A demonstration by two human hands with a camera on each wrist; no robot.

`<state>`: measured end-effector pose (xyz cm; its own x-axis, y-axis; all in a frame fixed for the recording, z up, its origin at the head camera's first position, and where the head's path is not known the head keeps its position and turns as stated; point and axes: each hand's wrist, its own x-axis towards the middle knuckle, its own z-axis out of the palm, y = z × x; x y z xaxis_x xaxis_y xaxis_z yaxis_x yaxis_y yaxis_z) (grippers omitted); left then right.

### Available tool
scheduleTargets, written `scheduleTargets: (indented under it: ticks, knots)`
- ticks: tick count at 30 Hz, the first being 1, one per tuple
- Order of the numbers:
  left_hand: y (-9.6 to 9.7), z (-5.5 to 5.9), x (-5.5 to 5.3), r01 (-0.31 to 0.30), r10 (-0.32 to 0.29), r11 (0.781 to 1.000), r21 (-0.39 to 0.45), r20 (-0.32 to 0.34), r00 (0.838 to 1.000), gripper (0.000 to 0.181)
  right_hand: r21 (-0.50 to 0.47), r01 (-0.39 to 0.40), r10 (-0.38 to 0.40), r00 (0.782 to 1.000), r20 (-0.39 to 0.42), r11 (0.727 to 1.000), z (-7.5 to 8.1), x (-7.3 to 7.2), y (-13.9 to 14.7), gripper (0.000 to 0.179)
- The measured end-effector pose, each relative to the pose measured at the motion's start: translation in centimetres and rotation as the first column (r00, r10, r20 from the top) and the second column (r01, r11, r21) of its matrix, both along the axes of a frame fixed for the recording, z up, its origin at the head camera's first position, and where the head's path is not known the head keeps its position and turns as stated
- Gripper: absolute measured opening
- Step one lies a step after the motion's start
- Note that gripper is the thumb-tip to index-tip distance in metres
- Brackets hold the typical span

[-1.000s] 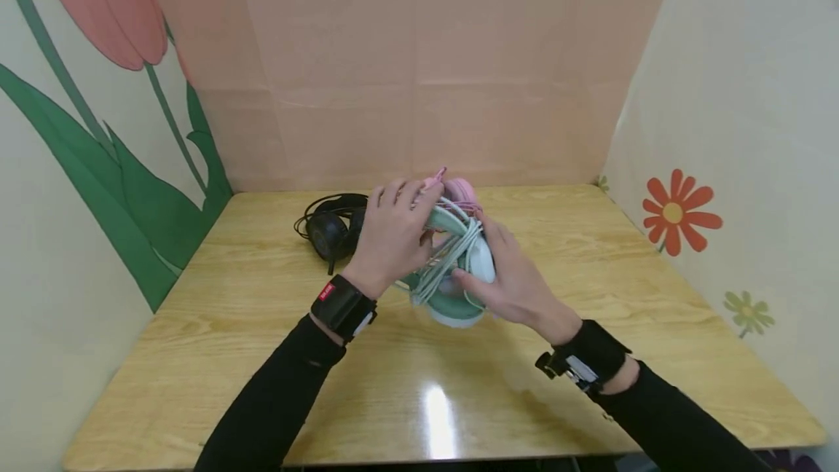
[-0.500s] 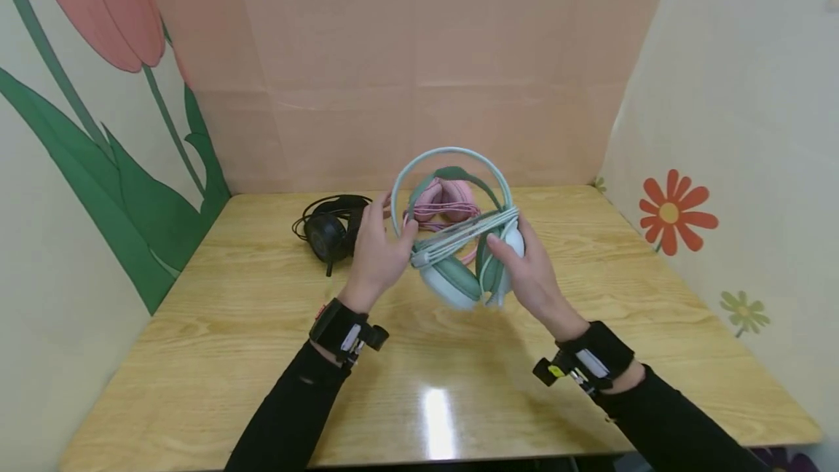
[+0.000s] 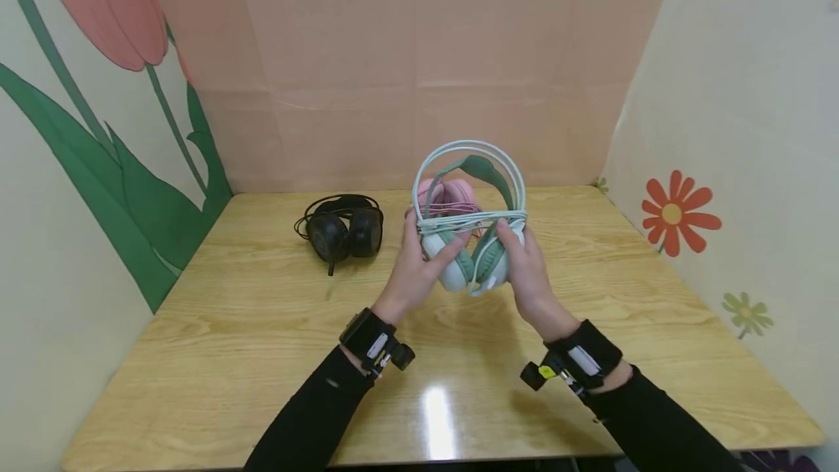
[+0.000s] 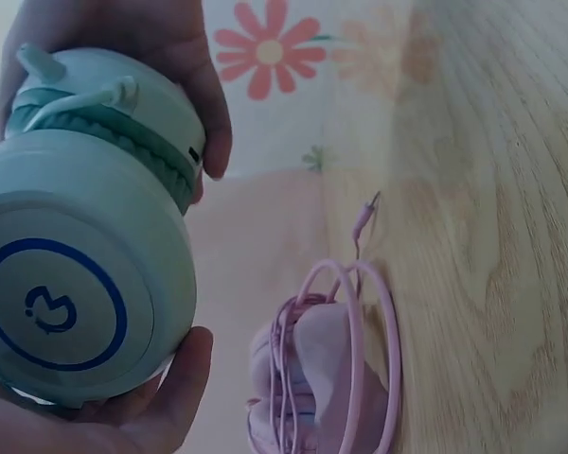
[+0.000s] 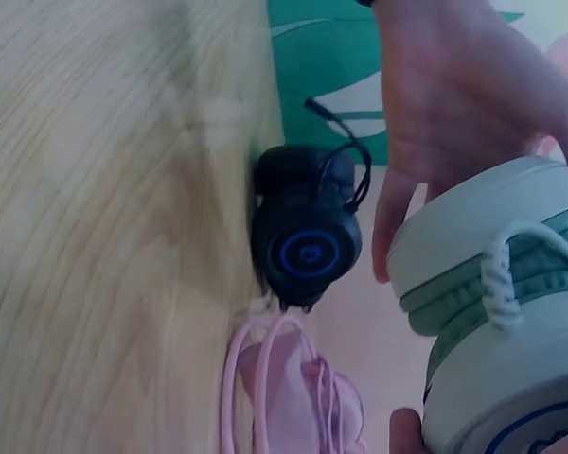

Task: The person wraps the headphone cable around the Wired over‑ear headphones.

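Both hands hold a mint-green and white headset [image 3: 452,275] up over the table, headband at the top and ear cups at the bottom. Its cable [image 3: 468,221] is wound in a bundle across the middle. My left hand [image 3: 414,268] grips the left ear cup, thumb in front. On the other side my right hand [image 3: 532,275] holds the right cup, its thumb close to the wound cable. The left wrist view shows the cup's outer face [image 4: 85,293] with a blue ring, between fingers and thumb. In the right wrist view the two cups [image 5: 492,246] sit close together.
Behind the held headset, a pink headset [image 3: 459,191] with a wrapped cable lies at the table's back, partly hidden. A black headset [image 3: 346,231] lies to its left. The wooden table [image 3: 229,355] meets a pinkish backdrop [image 3: 419,57] and flower-printed side walls.
The green headset has turned from lying across the hands to upright, headband on top. My left hand has moved from over it to its left cup, uncovering the black headset.
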<state>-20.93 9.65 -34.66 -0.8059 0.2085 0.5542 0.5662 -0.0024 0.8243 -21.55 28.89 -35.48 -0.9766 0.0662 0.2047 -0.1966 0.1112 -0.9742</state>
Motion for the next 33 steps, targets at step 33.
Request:
scheduleTargets:
  ticks: [33]
  knots:
    - [10.6,-8.1,-6.1,0.111,-0.041,0.968,-0.224,0.297,0.954,0.102,-0.137,-0.030,0.074,0.941,0.331,0.990,-6.1,-0.4,11.6,0.047]
